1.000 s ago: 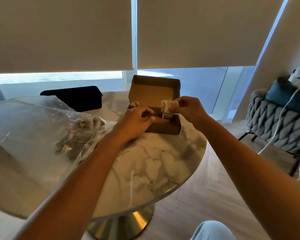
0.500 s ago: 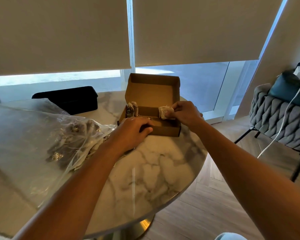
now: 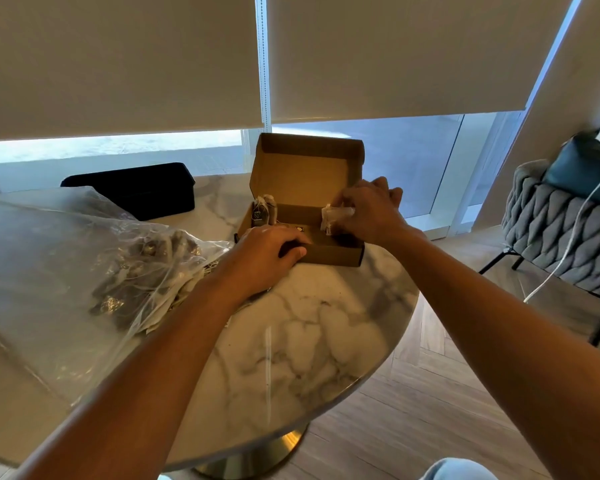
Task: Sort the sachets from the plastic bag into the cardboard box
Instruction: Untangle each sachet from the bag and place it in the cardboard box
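Note:
An open brown cardboard box [image 3: 333, 255] stands at the far side of the round marble table, its lid [image 3: 305, 168] tilted up. A few sachets [image 3: 264, 210] stand upright against the box's left wall. My right hand [image 3: 368, 211] holds white sachets [image 3: 335, 218] over the right end of the box. My left hand [image 3: 267, 256] rests curled on the box's front left corner; whether it holds anything is hidden. A clear plastic bag [image 3: 84, 265] with several sachets [image 3: 146, 271] lies on the left of the table.
A black case [image 3: 132, 188] lies behind the bag near the window. The marble table [image 3: 291, 341] ends close to the right of the box. A grey woven chair [image 3: 561, 230] with a teal cushion and a white cable stands on the right. Blinds cover the window.
My right hand has carried the white sachets from in front of the box down into its right end. My left hand has dropped onto the box's front left corner.

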A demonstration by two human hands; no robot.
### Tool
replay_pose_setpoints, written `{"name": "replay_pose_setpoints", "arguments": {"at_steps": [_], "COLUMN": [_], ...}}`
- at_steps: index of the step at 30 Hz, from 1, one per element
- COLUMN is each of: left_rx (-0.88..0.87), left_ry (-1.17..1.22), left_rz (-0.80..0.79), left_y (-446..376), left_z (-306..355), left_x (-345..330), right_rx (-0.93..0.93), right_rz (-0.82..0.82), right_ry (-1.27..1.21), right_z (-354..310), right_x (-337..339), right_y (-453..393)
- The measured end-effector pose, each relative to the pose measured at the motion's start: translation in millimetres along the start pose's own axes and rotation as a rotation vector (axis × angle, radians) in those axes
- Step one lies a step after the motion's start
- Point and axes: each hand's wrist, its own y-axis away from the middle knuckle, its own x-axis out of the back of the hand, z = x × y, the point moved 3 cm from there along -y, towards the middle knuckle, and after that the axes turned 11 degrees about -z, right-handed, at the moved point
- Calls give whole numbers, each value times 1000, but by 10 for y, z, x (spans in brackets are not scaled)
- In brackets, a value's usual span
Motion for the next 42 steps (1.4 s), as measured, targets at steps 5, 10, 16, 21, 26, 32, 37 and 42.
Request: {"name": "replay_pose_setpoints", "arguments": {"at_steps": [5, 10, 16, 21, 26, 32, 37, 42], "left_rx": [10, -4, -23, -7, 23, 160, 208, 169], "left_ry": [2, 0, -14, -41, -90, -153, -34, 83], "left_rz": [-7, 13, 39, 43, 57, 183, 176, 70], "left_y": [-1, 17, 17, 10, 56, 447, 903, 1235], "left_z": [2, 9, 10, 1, 85, -8, -209, -460], "left_x": [-1, 5, -8, -29, 74, 473, 690, 845], "right_rx": [-19, -52, -18, 25, 120, 306, 465, 620], "right_rz": [-10, -18, 9, 62, 95, 53, -60, -108], "right_ry": [125, 81, 16, -130, -196, -311, -470, -599], "right_z": [-4, 38, 98, -10, -276, -749, -1298, -1716], "right_x": [38, -29, -35, 50, 95, 43, -72, -313], "right_y": [-48, -89, -74, 32, 236, 395, 542, 610]}}
